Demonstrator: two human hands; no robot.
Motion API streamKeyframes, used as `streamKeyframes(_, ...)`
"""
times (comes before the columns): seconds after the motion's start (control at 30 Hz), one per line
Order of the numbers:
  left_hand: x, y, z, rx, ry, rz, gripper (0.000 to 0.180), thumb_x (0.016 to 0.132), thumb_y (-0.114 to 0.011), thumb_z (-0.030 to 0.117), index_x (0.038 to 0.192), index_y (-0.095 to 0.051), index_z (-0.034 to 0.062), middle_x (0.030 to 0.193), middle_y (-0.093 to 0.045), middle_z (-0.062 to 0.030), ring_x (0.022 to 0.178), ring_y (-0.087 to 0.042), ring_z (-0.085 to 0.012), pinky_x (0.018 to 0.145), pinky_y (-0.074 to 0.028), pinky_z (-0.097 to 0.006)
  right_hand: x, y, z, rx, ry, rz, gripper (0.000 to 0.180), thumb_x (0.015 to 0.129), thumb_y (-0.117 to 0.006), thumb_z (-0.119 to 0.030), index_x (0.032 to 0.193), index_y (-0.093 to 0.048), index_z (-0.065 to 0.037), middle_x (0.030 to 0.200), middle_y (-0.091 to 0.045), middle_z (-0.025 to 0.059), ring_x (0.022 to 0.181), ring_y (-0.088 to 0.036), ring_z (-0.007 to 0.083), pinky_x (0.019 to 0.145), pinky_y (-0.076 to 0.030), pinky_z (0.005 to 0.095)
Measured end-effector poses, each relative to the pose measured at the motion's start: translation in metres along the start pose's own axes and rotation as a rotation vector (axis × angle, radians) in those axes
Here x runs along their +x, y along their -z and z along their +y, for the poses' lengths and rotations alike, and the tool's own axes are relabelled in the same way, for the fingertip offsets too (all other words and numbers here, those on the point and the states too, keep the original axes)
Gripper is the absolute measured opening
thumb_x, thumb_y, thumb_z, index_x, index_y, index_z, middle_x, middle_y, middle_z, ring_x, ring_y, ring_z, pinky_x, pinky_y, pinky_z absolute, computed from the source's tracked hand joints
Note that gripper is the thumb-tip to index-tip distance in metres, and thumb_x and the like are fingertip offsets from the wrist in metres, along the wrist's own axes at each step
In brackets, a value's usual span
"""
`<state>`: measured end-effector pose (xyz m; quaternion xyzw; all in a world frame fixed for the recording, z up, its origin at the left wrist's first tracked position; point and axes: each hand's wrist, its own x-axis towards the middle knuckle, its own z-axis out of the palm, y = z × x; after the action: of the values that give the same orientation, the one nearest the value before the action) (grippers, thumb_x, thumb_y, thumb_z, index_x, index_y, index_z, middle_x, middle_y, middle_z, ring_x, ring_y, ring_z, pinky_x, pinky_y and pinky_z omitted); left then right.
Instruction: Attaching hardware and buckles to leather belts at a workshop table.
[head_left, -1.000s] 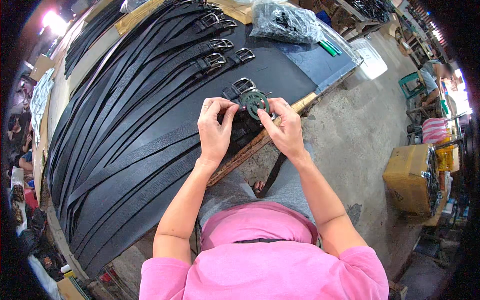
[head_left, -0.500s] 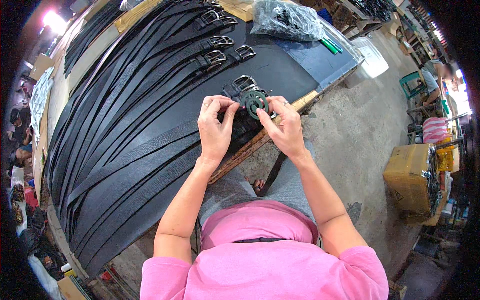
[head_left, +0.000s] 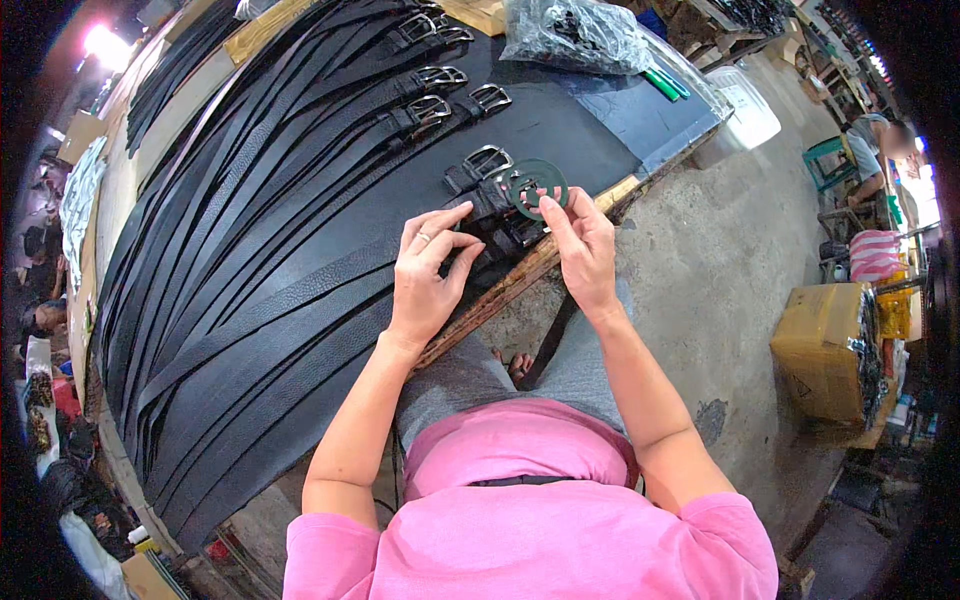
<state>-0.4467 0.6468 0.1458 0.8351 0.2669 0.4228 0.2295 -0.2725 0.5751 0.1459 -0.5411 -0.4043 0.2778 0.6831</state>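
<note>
My right hand (head_left: pixel 583 245) grips a dark green round disc with cut-outs, like a flat spool (head_left: pixel 526 200), between thumb and fingers. It hangs over the buckle ends of black leather belts (head_left: pixel 487 205) near the table edge. To its left is my left hand (head_left: pixel 432 262), its index finger stretched toward the belts. The thumb and middle fingertip of that hand come together in a pinch; whatever may be between them is too small to make out. Just beyond the disc sits a silver belt buckle (head_left: pixel 488 160).
Many black belts (head_left: pixel 230 200) fan across the dark table, more buckles (head_left: pixel 430 112) at their far ends. A clear plastic bag (head_left: pixel 575 38) and green pens (head_left: pixel 665 84) lie at the back. Rightward on the floor are a white bin (head_left: pixel 745 110) and a cardboard box (head_left: pixel 820 350); a person sits beyond.
My hands have moved apart. The green disc has shifted right and away from me in my right hand, turning its flat face up. My left hand has dropped slightly, its index finger lifting off the thumb.
</note>
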Motion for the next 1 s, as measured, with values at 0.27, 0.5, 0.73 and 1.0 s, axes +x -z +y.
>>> streamKeyframes(0.27, -0.005, -0.004, -0.004, 0.043, -0.028, -0.015, 0.013, 0.072, -0.074, 0.000, 0.082, -0.065, 0.0034, 0.116, -0.066, -0.0085, 0.104, -0.059, -0.0288, 0.091, -0.046, -0.038, 0.001, 0.003, 0.004, 0.014, 0.004, -0.001, 0.013, 0.096, -0.057, -0.012, 0.089, -0.058, 0.000, 0.080, -0.050, -0.0055, 0.072, -0.042, 0.0008, 0.062, -0.036, 0.0183)
streamKeyframes(0.5, -0.005, -0.004, -0.002, 0.048, -0.031, -0.009, 0.014, 0.071, -0.075, 0.001, 0.079, -0.064, 0.0027, 0.113, -0.066, -0.0095, 0.103, -0.059, -0.0290, 0.090, -0.046, -0.038, 0.003, 0.005, 0.011, -0.034, 0.056, -0.002, 0.015, 0.094, -0.059, -0.013, 0.086, -0.058, 0.000, 0.077, -0.048, -0.0039, 0.068, -0.040, 0.0021, 0.059, -0.034, 0.0199)
streamKeyframes(0.73, 0.016, 0.007, 0.010, 0.051, -0.005, -0.120, 0.015, 0.075, -0.077, 0.013, 0.074, -0.065, 0.0038, 0.102, -0.068, -0.0136, 0.095, -0.062, -0.0286, 0.085, -0.047, -0.037, -0.001, 0.012, 0.009, -0.128, 0.086, 0.052, 0.014, 0.093, -0.059, -0.011, 0.086, -0.058, 0.002, 0.076, -0.049, -0.0011, 0.066, -0.039, 0.0030, 0.057, -0.035, 0.0210)
streamKeyframes(1.0, 0.077, -0.015, -0.007, 0.121, 0.015, -0.147, 0.022, 0.080, -0.073, 0.020, 0.092, -0.069, 0.0027, 0.082, -0.058, -0.0105, 0.069, -0.058, -0.0231, 0.066, -0.046, -0.034, 0.004, 0.011, 0.001, -0.028, 0.040, 0.123, 0.016, 0.093, -0.059, -0.008, 0.082, -0.056, 0.003, 0.078, -0.050, -0.0002, 0.073, -0.051, 0.0033, 0.067, -0.045, 0.0211)
